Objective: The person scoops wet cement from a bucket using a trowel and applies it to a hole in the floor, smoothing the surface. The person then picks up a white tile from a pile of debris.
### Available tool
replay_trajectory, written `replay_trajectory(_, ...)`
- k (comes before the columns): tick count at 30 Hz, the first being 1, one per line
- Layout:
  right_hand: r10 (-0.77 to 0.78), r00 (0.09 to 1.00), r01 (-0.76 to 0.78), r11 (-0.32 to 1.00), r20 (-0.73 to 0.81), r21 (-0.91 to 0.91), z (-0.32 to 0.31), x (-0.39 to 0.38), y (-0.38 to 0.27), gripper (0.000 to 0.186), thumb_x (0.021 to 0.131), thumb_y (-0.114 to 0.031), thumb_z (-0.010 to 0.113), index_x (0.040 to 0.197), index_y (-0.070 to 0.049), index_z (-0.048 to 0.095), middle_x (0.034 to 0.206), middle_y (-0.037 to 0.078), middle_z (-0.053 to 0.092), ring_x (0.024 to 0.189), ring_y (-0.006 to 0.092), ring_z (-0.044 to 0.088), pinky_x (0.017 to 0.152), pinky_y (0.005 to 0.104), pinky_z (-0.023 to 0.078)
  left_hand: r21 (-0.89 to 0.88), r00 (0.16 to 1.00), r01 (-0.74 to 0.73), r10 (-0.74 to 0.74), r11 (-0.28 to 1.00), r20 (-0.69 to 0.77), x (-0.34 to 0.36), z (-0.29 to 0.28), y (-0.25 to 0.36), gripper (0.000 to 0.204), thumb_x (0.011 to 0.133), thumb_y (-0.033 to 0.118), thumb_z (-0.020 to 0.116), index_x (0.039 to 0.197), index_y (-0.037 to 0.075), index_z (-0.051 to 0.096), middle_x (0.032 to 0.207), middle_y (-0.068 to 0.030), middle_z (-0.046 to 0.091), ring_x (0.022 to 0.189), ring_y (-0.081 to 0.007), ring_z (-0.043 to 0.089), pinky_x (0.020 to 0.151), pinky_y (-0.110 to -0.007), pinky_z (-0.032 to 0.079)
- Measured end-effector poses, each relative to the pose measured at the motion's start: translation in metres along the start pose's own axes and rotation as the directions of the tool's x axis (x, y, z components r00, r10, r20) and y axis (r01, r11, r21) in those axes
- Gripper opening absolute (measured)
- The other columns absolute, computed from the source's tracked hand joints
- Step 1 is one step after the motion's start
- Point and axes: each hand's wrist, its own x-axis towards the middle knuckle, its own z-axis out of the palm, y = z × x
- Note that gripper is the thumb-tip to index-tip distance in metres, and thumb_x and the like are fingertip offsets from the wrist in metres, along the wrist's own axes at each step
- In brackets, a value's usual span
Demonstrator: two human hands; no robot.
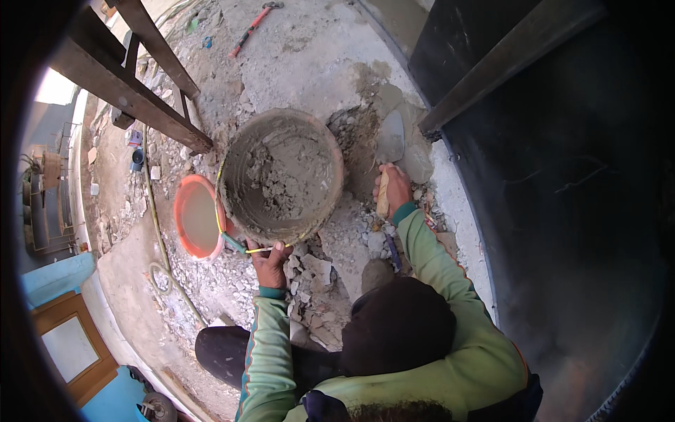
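Note:
A wide, mortar-smeared basin (pixel 330 158) stands on the rubble ground, with lumpy grey mortar (pixel 281 179) inside. My left hand (pixel 269 266) grips its near rim, where a yellow and green cord (pixel 235 243) runs round the edge. To the basin's right, my right hand (pixel 396 186) is closed on the wooden handle of a trowel (pixel 391 137). The trowel's blade points away from me and lies over wet grey mortar (pixel 415 163) beside the concrete edge. An orange bucket (pixel 184 235) of cloudy grey liquid stands just left of the basin.
Wooden trestle legs (pixel 151 112) stand at the upper left. A large dark panel (pixel 548 211) rises along the right, behind a concrete strip (pixel 464 211). A red-handled hammer (pixel 251 32) lies at the far side, and a hose (pixel 153 204) runs down the left. Broken rubble (pixel 313 274) lies before me.

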Motion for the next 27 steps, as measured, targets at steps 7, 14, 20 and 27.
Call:
replay_trajectory(7, -0.067, 0.995, 0.055, 0.987, 0.072, 0.150, 0.023, 0.106, -0.050, 0.030, 0.099, -0.036, 0.048, 0.105, -0.007, 0.054, 0.071, 0.006, 0.055, 0.050, 0.0199, 0.055, 0.045, 0.0376, 0.047, 0.034, 0.999, 0.022, -0.023, 0.999, 0.041, 0.002, 0.002, -0.005, 0.077, 0.088, 0.018, 0.072, 0.150, 0.019, 0.027, 0.130, -0.0075, 0.053, 0.107, -0.0226, 0.059, 0.082, -0.042, 0.056)
replay_trajectory(14, 0.012, 0.991, 0.030, 0.949, 0.131, -0.315, 0.043, 0.110, -0.065, 0.034, 0.100, -0.039, 0.048, 0.107, -0.006, 0.055, 0.076, 0.005, 0.057, 0.055, 0.0185, 0.057, 0.050, 0.0381, 0.049, 0.026, 0.999, 0.011, -0.012, 1.000, 0.038, 0.001, -0.003, -0.007, 0.073, 0.089, 0.016, 0.070, 0.149, 0.019, 0.028, 0.129, -0.0080, 0.054, 0.103, -0.0230, 0.060, 0.081, -0.043, 0.057)
replay_trajectory(20, -0.043, 0.998, 0.057, 0.953, 0.054, -0.297, 0.024, 0.110, -0.061, 0.034, 0.099, -0.039, 0.049, 0.106, -0.006, 0.055, 0.075, 0.007, 0.057, 0.052, 0.0201, 0.057, 0.048, 0.0404, 0.048, 0.024, 0.999, 0.041, -0.041, 0.999, 0.027, 0.000, -0.002, -0.008, 0.065, 0.089, 0.018, 0.070, 0.143, 0.018, 0.035, 0.119, -0.0057, 0.059, 0.093, -0.0210, 0.063, 0.079, -0.042, 0.057)
replay_trajectory(27, -0.132, 0.991, 0.125, 0.905, 0.011, -0.406, 0.017, 0.115, -0.060, 0.037, 0.098, -0.037, 0.049, 0.106, -0.001, 0.053, 0.074, 0.011, 0.059, 0.049, 0.0235, 0.058, 0.046, 0.0418, 0.049, 0.113, 0.977, 0.213, -0.211, 0.970, -0.029, 0.001, -0.017, -0.001, 0.047, 0.091, 0.021, 0.069, 0.130, 0.015, 0.043, 0.101, -0.0031, 0.059, 0.082, -0.0182, 0.063, 0.073, -0.040, 0.057)
